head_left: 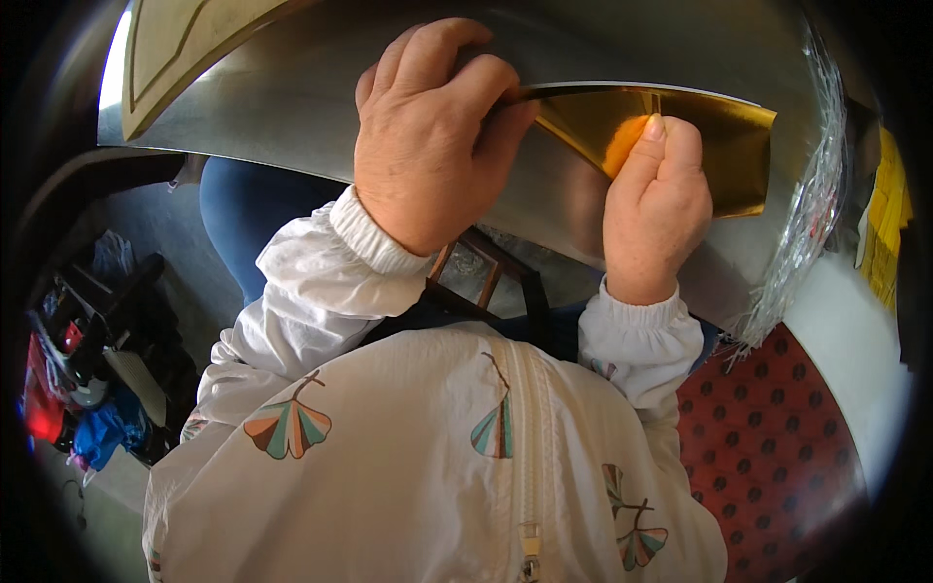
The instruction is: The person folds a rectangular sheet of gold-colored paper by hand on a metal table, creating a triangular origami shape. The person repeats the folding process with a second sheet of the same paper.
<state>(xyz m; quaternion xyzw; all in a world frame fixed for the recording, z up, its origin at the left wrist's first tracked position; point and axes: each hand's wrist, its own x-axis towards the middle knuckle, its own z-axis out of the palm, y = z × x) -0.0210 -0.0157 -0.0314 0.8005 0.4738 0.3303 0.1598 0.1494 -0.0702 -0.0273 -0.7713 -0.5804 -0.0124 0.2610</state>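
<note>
A shiny gold sheet (734,160), like foil or thin card, stretches between my two hands above the grey metal tabletop, its pale upper edge bowed. My left hand (428,141) has its thumb and index finger closed on the narrow left end of the sheet; the fingertips are partly hidden. At the middle of the sheet, my right hand (659,199) is closed in a pinch on a fluffy orange tuft (623,144). A short thin stem or fold shows just above the right thumb tip. Whether the right fingers also grip the sheet cannot be made out.
A cream panel with a grooved border (180,58) lies at the upper left of the metal table (292,102). Clear, glinting strands (812,185) hang over its right edge. Yellow strips (884,223) are farther right, above a red dotted surface (768,447). Bags and clutter (107,423) sit low on the left.
</note>
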